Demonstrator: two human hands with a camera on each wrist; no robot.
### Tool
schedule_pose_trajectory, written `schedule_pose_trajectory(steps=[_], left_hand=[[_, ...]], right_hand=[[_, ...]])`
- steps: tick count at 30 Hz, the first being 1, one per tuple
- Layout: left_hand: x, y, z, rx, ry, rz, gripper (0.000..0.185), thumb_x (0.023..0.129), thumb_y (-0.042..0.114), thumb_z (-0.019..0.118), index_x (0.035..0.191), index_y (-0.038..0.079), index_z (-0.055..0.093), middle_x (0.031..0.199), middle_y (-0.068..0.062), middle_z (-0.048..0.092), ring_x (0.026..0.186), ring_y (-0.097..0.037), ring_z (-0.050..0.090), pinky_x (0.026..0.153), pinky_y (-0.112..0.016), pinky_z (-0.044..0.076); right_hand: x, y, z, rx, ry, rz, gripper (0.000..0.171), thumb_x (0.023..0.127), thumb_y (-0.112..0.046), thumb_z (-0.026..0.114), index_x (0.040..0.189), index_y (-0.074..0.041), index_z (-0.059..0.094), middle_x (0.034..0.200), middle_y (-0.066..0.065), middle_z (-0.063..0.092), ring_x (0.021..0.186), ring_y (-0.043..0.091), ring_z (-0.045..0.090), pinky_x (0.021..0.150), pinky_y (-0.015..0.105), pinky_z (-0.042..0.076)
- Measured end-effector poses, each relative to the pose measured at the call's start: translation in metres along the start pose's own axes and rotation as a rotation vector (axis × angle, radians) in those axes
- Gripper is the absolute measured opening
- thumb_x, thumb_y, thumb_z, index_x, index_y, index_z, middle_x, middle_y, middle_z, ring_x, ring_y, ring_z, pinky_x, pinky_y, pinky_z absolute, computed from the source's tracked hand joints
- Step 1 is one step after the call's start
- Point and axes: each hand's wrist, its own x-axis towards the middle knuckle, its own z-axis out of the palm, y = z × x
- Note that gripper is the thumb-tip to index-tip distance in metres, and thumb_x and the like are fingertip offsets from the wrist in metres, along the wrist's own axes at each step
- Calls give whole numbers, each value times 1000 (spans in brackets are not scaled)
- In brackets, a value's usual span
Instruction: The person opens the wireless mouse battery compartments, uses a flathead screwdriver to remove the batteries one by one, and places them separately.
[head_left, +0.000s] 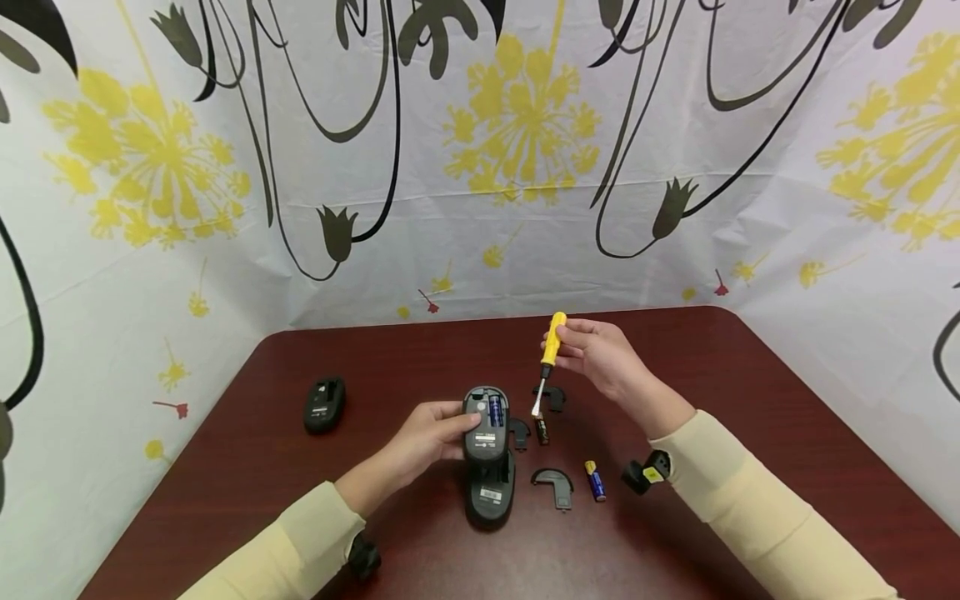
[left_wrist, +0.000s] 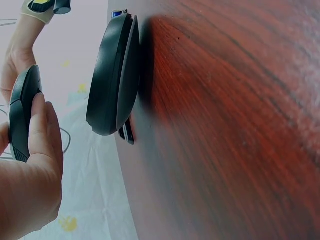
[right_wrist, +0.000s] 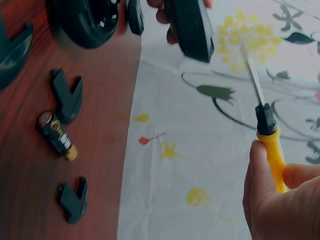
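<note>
Yellow screwdriver (head_left: 551, 348) is pinched in my right hand (head_left: 600, 354). My left hand (head_left: 431, 433) fingers grip the opened mouse (head_left: 486, 417) above the desk (head_left: 420, 358); one battery (head_left: 495, 408) is seated, two remain out.

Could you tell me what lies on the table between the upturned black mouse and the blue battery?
In the head view, a small dark curved plastic cover lies between the upturned black mouse and the blue battery.

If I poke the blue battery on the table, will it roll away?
Probably. The blue battery is a smooth round cylinder lying on its side on the flat table, so a sideways nudge should roll it. It looks small and likely light, and nothing touches it to stop it.
</note>
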Motion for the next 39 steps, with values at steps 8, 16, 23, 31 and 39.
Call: schedule_pose_trajectory(steps=[8, 16, 23, 31, 39], left_hand=[[-1, -2, 1, 0, 1, -6, 47, 95, 19, 64, 131, -11, 53, 112, -20, 66, 91, -23, 69, 80, -38, 57], [-1, -2, 3, -7, -7, -7, 46, 95, 17, 63, 130, -11, 53, 110, -21, 67, 88, -23, 69, 78, -37, 57], [1, -3, 3, -9, -9, -9, 45, 95, 17, 63, 130, -11, 54, 109, -21, 67, 88, -24, 69, 77, -37, 57], [1, -3, 2, -5, -3, -13, 46, 95, 19, 64, 130, -11, 54, 109, -20, 67, 88, -23, 69, 78, -37, 57], [2, -3, 2, 3, 13, -29, 48, 96, 22, 64, 130, -10, 54, 109, -18, 67, 86, -22, 69, 77, -37, 57]], right_hand=[[-13, -2, 19, -24, 8, -205, 38, 103, -12, 50, 135, 7, 44, 114, 13, 61, 104, 20, 65, 95, 41, 48], [-19, -1, 33, -30, 28, -359, 32, 102, -7, 51, 130, 6, 46, 115, 17, 57, 106, 23, 64, 87, 34, 53], [-24, 4, 40, -137, -4, -521, 26, 100, -3, 52, 123, 7, 50, 113, 27, 56, 107, 32, 63, 86, 38, 53], [-29, 11, 47, -251, -52, -701, 21, 98, 0, 54, 118, 6, 52, 109, 25, 60, 104, 32, 64, 84, 34, 54], [-33, 16, 52, -320, -85, -834, 20, 97, 5, 54, 117, 4, 55, 107, 18, 65, 93, 24, 66, 79, 31, 56]])
